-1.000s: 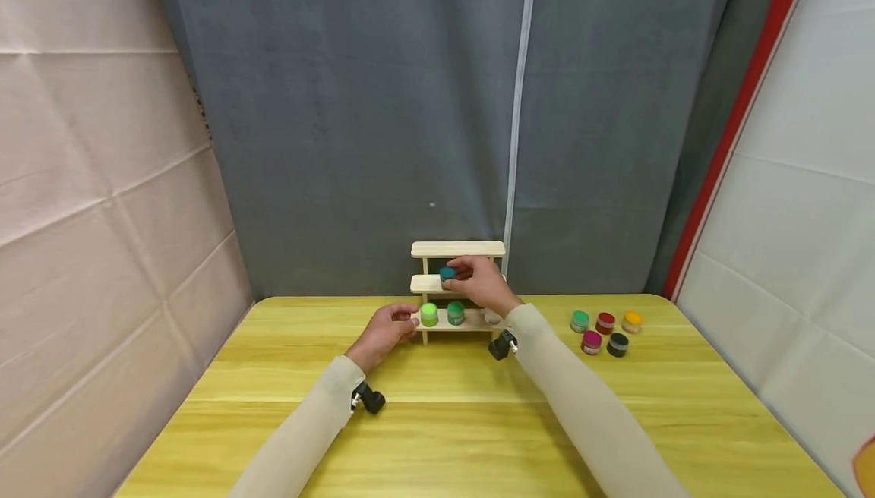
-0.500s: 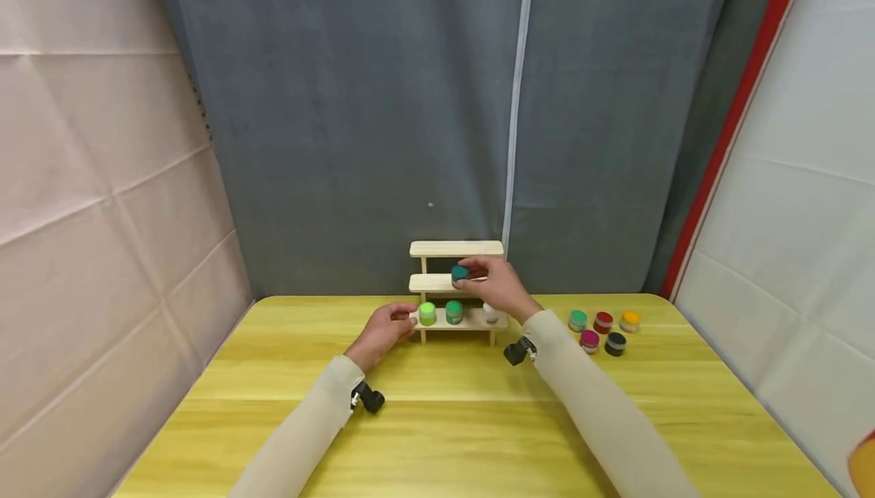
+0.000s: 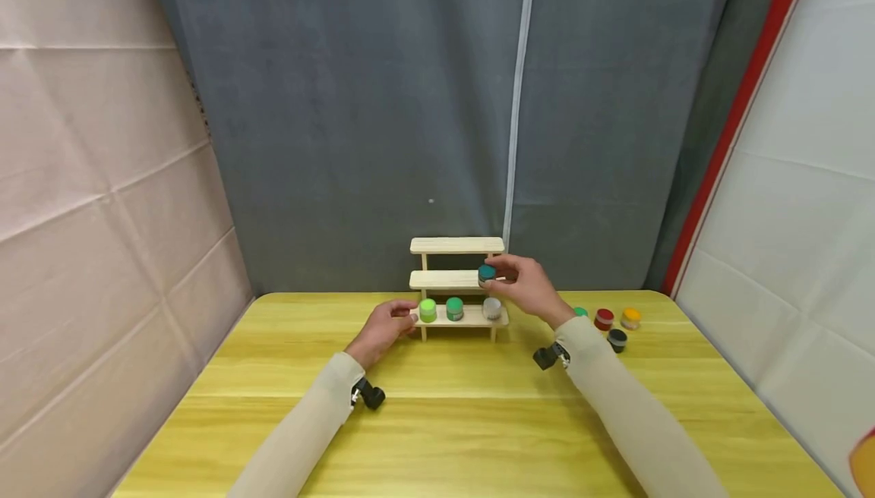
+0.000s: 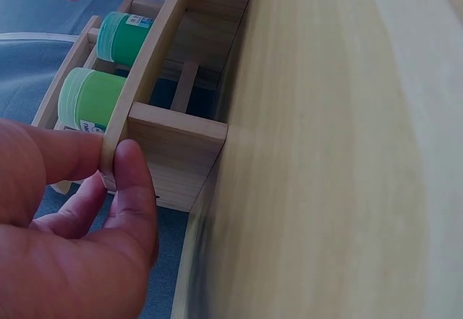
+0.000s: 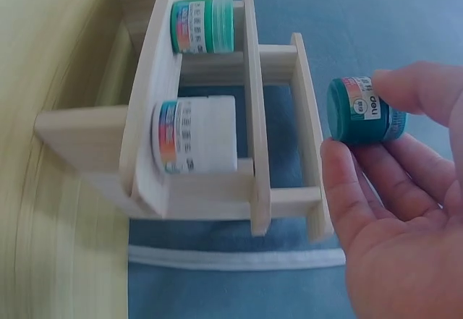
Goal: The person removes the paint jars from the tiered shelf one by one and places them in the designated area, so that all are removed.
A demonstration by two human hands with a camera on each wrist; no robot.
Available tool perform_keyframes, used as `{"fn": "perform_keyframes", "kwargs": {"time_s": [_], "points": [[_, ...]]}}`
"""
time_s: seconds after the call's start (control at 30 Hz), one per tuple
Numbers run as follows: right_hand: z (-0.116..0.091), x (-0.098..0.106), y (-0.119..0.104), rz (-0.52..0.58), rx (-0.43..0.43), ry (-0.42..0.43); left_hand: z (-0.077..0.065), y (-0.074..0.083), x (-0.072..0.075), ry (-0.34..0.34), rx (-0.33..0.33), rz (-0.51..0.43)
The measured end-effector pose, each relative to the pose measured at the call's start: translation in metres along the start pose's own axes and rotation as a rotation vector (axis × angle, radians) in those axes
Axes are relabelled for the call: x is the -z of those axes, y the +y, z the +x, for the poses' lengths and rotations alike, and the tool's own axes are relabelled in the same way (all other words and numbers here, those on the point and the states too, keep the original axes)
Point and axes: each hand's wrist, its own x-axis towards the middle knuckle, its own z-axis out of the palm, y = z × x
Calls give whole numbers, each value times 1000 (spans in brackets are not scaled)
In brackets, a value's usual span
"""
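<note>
A three-tier wooden shelf [image 3: 444, 280] stands at the table's back edge. My left hand [image 3: 384, 331] pinches the left end of its lowest tier between thumb and finger, as the left wrist view shows. My right hand [image 3: 529, 285] holds a dark teal paint jar [image 5: 362, 109] by thumb and fingers, in the air by the right end of the middle tier. Along the lowest tier sit a light green jar [image 3: 428, 310], a green jar [image 3: 454, 309] and a white jar [image 3: 492, 309]. In the right wrist view the teal jar is apart from the shelf.
Right of the shelf on the table [image 3: 451, 422] stand more jars: red [image 3: 604, 319], yellow [image 3: 631, 319], black [image 3: 617, 341] and a green one [image 3: 580, 312] partly behind my right sleeve. A grey curtain [image 3: 342, 141] hangs behind the shelf.
My right hand has carried the teal jar rightward along the middle tier, uncovering the white jar below. The right sleeve now hides the magenta jar. My left hand stays at the shelf's end.
</note>
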Motion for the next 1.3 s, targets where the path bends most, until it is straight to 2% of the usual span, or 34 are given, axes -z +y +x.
{"fn": "perform_keyframes", "kwargs": {"time_s": [0.17, 0.5, 0.7, 0.9, 1.17, 1.3], "points": [[-12, 14, 6, -65, 4, 29, 2, -1, 0, -7, -2, 13], [-34, 44, 21, -108, -37, 58, 4, -5, 3, -13, 3, 0], [-46, 58, 30, -142, -78, 70, 4, -5, 4, -19, 4, -4], [-58, 68, 37, -188, -76, 77, 4, -5, 3, -21, -3, -2], [-71, 83, 52, -150, -85, 86, 2, -2, 1, -13, -12, 9], [-79, 92, 57, -178, -100, 84, 3, -3, 2, -14, -9, 14]]}}
